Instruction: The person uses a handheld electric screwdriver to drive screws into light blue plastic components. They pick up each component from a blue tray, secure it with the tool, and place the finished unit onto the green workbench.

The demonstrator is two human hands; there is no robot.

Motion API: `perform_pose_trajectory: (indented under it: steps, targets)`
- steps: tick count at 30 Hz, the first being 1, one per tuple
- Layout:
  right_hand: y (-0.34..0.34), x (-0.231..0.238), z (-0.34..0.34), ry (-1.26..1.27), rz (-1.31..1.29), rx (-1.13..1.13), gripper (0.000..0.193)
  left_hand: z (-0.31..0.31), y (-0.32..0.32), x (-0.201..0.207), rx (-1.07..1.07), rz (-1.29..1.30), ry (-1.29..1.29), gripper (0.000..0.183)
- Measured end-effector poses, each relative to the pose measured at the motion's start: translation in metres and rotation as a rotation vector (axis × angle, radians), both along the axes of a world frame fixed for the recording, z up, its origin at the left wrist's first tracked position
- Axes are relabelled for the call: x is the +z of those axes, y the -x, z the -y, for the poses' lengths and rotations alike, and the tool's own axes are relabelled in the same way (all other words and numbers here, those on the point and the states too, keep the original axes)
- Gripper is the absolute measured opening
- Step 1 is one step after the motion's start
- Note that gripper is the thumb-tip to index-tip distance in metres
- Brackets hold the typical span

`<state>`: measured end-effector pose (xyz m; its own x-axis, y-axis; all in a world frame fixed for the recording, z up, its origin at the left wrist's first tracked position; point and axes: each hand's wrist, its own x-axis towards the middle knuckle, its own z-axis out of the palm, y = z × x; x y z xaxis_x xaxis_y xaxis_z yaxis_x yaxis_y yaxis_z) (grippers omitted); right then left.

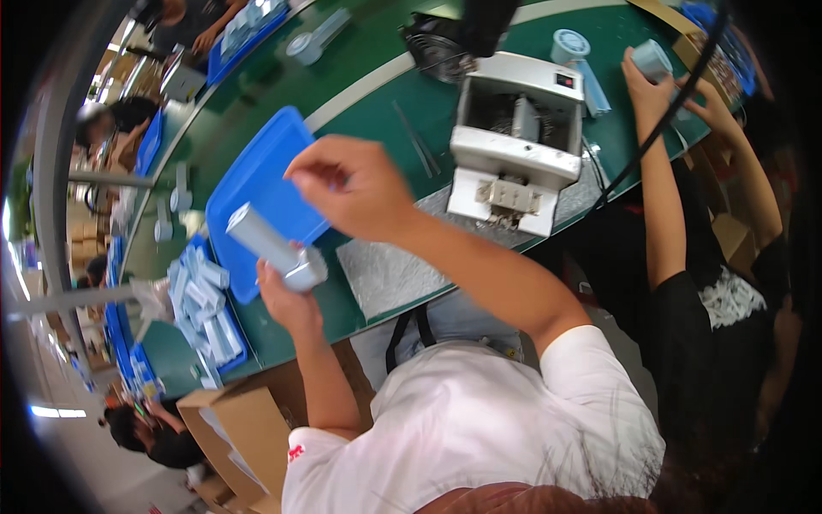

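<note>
My left hand [289,301] is wrapped round the round end of a pale blue plastic casing [261,240], which has a long, flat handle. The handle tilts up and to the left, over a blue plastic tray [257,167]. Above and to the right of the casing is my right hand [355,190], its thumb and fingers curled together. Anything between those fingertips is too small or hidden to make out. My right hand is apart from the casing, over the tray's right edge.
A white machine [516,141] stands right of my hands, with a black fan [437,51] behind it. Tweezers [417,141] lie left of the machine. Left, another tray holds several pale blue parts [201,300]. At right, a co-worker's hands [648,90] hold a similar casing. A dark cable [676,111] crosses there.
</note>
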<state>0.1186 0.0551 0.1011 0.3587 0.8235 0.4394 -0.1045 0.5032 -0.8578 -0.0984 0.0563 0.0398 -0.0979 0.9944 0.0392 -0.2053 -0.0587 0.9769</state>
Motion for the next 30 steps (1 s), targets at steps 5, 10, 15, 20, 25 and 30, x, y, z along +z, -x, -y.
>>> perform_pose_trajectory:
  steps: [5,10,15,20,25,30]
  targets:
    - [-0.084,0.044,0.091,-0.431,0.012,-0.271,0.021,0.019,-0.026,-0.008,-0.210,-0.175,-0.070,0.032]
    - [-0.114,0.058,0.091,-0.314,0.050,-0.749,0.042,0.047,-0.078,-0.012,-0.389,-0.222,-0.081,0.030]
    - [-0.111,0.097,0.026,0.089,0.026,-1.060,0.055,0.059,-0.098,-0.038,-0.444,-0.229,-0.073,0.029]
    - [-0.132,0.088,0.031,-0.240,0.275,-0.673,0.041,0.064,-0.096,-0.041,-0.449,-0.303,-0.149,0.029]
    - [-0.129,0.133,0.038,-0.332,0.067,-0.626,0.031,0.064,-0.095,-0.039,-0.415,-0.315,-0.175,0.030]
    - [-0.140,0.165,0.111,-0.314,0.129,-0.764,0.052,0.063,-0.095,-0.036,-0.402,-0.380,-0.298,0.025]
